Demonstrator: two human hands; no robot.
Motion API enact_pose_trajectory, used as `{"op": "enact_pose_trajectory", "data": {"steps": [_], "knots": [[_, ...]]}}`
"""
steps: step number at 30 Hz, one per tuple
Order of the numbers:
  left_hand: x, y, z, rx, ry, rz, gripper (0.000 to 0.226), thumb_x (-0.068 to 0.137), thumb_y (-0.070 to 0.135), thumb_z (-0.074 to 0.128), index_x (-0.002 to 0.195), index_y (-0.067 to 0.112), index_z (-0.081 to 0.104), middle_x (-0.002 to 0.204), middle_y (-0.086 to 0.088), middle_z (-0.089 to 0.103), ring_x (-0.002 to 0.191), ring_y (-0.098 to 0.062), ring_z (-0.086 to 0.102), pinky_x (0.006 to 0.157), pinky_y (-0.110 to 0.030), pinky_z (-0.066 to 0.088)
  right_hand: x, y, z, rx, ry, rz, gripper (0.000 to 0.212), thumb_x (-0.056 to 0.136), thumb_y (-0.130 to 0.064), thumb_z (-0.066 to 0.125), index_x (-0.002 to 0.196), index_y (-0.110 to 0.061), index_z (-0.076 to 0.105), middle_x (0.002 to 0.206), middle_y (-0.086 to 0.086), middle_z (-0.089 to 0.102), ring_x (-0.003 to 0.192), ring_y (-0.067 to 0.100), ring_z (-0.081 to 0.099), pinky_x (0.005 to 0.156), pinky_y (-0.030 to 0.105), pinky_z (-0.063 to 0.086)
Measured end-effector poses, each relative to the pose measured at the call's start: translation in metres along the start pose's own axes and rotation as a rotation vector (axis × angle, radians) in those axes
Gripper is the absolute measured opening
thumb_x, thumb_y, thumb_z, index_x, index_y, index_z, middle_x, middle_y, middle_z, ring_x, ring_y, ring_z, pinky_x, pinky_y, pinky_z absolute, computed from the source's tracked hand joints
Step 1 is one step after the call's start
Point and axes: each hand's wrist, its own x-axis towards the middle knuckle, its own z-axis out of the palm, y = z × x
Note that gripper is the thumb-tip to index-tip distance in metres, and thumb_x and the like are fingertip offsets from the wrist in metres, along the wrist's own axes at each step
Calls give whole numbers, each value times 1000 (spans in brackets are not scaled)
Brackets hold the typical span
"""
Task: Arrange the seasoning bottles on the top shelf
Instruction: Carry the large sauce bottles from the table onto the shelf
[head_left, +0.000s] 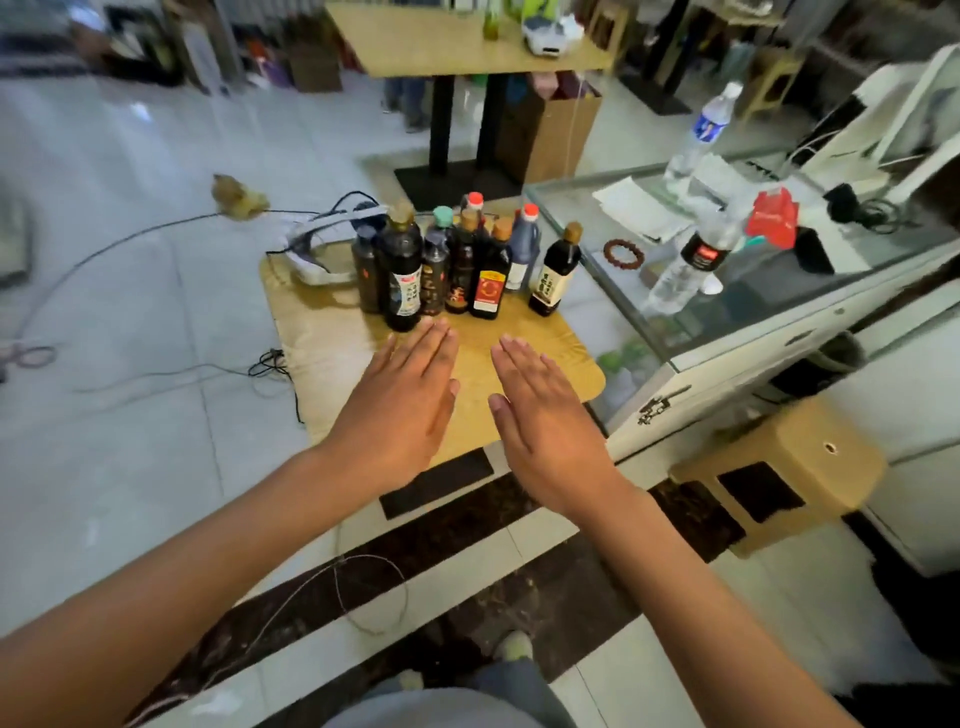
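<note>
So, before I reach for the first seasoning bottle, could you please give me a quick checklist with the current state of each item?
1. Left hand free: ok, fingers straight, holding nothing.
2. Right hand free: ok, flat and holding nothing.
3. Seasoning bottles upright: ok, all standing in a cluster on the far part of the small wooden table.
4. Easy first pick: ok, the bottle with the cream label stands apart at the right of the cluster.
5. Caps closed: cannot tell, too small to judge.
6. Top shelf ready: cannot tell, no shelf identifiable in this view.
</note>
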Motion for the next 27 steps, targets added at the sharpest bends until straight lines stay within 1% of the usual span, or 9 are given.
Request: {"op": "enact_pose_trajectory", "data": {"steps": [8,11,13,16,19,21,23,25,27], "knots": [[72,-70,15,-79,0,-305,56,104,36,20,154,13,13,162,-3,12,149,-14,3,122,-34,3,138,42,45,138,-128,-52,53,108,-30,33,158,-12,23,165,4,20,153,14,12,125,32,10],[105,-90,26,-159,-23,-422,54,105,37,24,154,14,18,161,-3,17,149,-13,9,121,-33,6,197,63,64,245,-194,-8,54,108,-29,35,157,-12,24,164,4,23,152,16,15,124,34,16],[130,-104,31,-183,-24,-500,52,105,34,28,152,14,23,159,-4,23,147,-16,16,119,-34,12,236,75,79,320,-221,34,54,106,-32,39,156,-13,28,161,4,31,150,19,24,122,38,23],[164,-127,38,-272,30,-597,43,103,27,38,143,11,41,148,-8,43,136,-22,37,108,-32,29,286,87,100,419,-243,133,59,102,-35,49,154,-15,30,158,4,36,146,20,32,119,41,30],[201,-162,48,-427,97,-724,35,102,23,44,135,13,49,138,-8,52,126,-26,47,95,-31,37,331,91,113,494,-225,190,71,96,-32,62,155,-14,27,159,7,33,146,23,30,119,41,30],[227,-193,54,-464,104,-808,38,101,22,47,137,11,49,140,-11,50,128,-28,47,98,-32,37,356,90,120,509,-216,206,81,89,-32,71,154,-14,27,157,6,34,145,22,31,118,38,31],[250,-225,58,-457,98,-851,42,99,20,51,139,10,47,142,-12,49,129,-28,47,102,-33,37,377,88,126,508,-231,198,84,81,-37,79,149,-17,35,149,4,44,138,22,41,113,42,39],[269,-247,63,-471,80,-850,48,94,12,55,141,10,45,143,-12,49,130,-28,46,104,-35,38,391,88,133,485,-267,181,79,76,-38,82,143,-18,43,141,3,54,130,22,49,106,43,46],[282,-263,68,-499,59,-831,58,88,2,58,143,10,42,147,-11,45,135,-27,42,109,-36,36,402,89,136,512,-305,197,70,75,-31,84,135,-18,50,132,2,60,120,19,55,99,40,50]]}}
